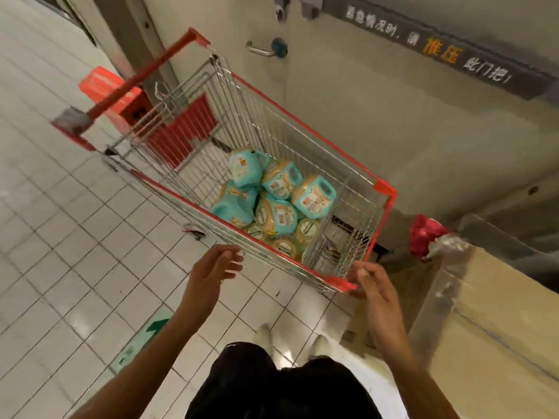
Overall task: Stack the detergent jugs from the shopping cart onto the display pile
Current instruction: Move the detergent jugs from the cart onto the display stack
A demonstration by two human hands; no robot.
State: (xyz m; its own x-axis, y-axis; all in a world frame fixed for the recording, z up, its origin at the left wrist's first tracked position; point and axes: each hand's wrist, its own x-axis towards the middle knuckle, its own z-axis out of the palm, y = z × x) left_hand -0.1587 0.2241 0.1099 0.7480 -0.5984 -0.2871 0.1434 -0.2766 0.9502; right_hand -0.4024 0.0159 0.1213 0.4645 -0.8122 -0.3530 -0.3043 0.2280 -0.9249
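Head cam: the yellowish detergent jugs with teal labels are all in a heap inside the wire shopping cart with red trim, lying every which way at the end away from its handle. None are in a hand. The left hand hovers just off the near rim, fingers relaxed and slightly spread, holding nothing. The right hand is right at the cart's near red corner, fingers loosely bent; honestly can't tell if it grips the rim. The cart sits on a white tiled floor beside a beige door with a metal lever handle. A red plastic bag sits off right, next to a beige block wrapped in clear film.
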